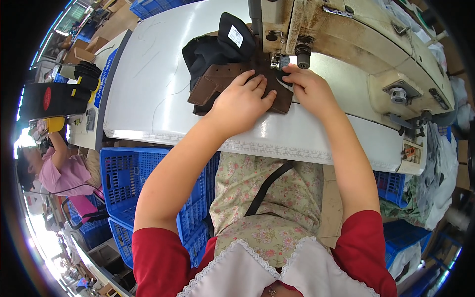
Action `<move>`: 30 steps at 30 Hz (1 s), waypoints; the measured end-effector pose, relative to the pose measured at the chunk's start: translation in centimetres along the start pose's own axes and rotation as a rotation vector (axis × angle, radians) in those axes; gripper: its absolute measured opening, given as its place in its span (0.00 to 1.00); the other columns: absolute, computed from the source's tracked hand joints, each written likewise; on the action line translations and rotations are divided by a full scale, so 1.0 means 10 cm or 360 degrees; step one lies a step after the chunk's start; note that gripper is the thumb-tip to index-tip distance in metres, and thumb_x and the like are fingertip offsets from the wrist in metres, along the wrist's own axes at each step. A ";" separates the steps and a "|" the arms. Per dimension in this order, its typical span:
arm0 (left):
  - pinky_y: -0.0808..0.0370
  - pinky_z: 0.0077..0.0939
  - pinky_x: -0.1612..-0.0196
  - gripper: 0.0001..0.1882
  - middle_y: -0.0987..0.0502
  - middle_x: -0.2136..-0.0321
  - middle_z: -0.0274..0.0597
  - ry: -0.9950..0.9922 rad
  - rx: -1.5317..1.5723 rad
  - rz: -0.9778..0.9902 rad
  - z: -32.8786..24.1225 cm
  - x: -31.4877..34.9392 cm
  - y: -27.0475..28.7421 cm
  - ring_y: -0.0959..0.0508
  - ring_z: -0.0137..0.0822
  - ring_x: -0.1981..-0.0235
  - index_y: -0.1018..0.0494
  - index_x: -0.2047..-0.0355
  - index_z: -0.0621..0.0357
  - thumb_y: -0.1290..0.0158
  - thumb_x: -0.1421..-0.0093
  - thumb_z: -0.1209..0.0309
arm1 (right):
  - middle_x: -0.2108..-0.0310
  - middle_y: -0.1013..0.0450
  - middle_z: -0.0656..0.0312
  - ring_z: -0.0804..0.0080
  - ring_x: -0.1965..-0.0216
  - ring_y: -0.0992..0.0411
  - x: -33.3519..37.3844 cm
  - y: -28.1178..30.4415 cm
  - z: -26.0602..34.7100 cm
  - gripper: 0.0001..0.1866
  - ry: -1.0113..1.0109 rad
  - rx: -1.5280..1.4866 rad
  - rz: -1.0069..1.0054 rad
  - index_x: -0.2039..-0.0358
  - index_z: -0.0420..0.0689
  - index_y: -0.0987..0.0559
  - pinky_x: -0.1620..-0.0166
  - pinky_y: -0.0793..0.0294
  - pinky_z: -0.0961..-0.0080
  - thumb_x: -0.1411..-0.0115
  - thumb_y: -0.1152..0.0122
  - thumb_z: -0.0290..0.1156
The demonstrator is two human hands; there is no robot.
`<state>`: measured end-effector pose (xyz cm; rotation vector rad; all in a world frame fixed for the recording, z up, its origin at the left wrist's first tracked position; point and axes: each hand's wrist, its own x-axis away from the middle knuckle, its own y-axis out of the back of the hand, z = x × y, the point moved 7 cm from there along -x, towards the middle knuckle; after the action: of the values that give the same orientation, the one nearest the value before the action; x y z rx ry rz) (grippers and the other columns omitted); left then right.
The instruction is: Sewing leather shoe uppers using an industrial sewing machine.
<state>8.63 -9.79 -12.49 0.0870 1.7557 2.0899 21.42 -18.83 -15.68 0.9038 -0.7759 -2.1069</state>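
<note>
A brown and black shoe upper (217, 74) lies on the white bed of a sewing machine (346, 29), partly under the presser foot (280, 61). Its black padded part bears a white label and stands up at the back; small holes run along a brown flap. My left hand (242, 101) lies flat on the brown part, fingers stretched toward the needle. Close to the right of the presser foot is my right hand (310, 88), thumb and fingers pinched together at the work's edge. Whatever is between them is hidden. A thin pale curved edge shows below these fingertips.
Blue plastic crates (118, 183) stand below the table at left, with another crate (391, 187) at right. A ruler strip (297, 152) runs along the table's front edge. Farther left, a person in pink (64, 171) works by a black machine (54, 101).
</note>
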 end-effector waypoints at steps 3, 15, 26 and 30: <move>0.40 0.42 0.35 0.25 0.24 0.50 0.53 0.0016 0.0013 -0.0006 0.03 -0.01 -0.01 0.28 0.44 0.43 0.25 0.49 0.56 0.47 0.51 0.72 | 0.49 0.24 0.63 0.64 0.44 0.29 -0.02 0.01 0.01 0.14 0.0005 0.0032 0.0009 0.61 0.45 0.18 0.44 0.29 0.67 0.44 0.48 0.18; 0.41 0.41 0.34 0.25 0.25 0.48 0.52 0.0022 -0.0026 0.0028 0.08 -0.05 -0.04 0.29 0.43 0.42 0.26 0.48 0.55 0.46 0.50 0.72 | 0.56 0.23 0.61 0.58 0.56 0.25 -0.05 0.03 0.05 0.13 0.0140 0.0082 -0.0127 0.63 0.45 0.17 0.53 0.24 0.66 0.46 0.46 0.20; 0.40 0.40 0.34 0.27 0.26 0.46 0.49 0.0006 0.0084 -0.0056 0.23 -0.07 -0.05 0.29 0.42 0.42 0.25 0.48 0.52 0.44 0.53 0.74 | 0.59 0.23 0.58 0.56 0.58 0.25 -0.09 0.03 0.01 0.14 0.0084 0.0057 -0.0102 0.61 0.46 0.17 0.54 0.25 0.65 0.46 0.45 0.21; 0.40 0.40 0.34 0.27 0.26 0.46 0.48 0.0001 0.0091 -0.0066 0.26 -0.07 -0.05 0.29 0.42 0.42 0.25 0.49 0.51 0.44 0.53 0.74 | 0.60 0.23 0.58 0.56 0.58 0.25 -0.09 0.07 -0.05 0.14 0.0106 -0.0016 -0.0042 0.61 0.46 0.16 0.54 0.25 0.67 0.46 0.46 0.20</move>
<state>10.18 -7.52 -12.30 0.0661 1.8027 2.0112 22.51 -18.65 -15.13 0.9784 -0.7219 -2.0910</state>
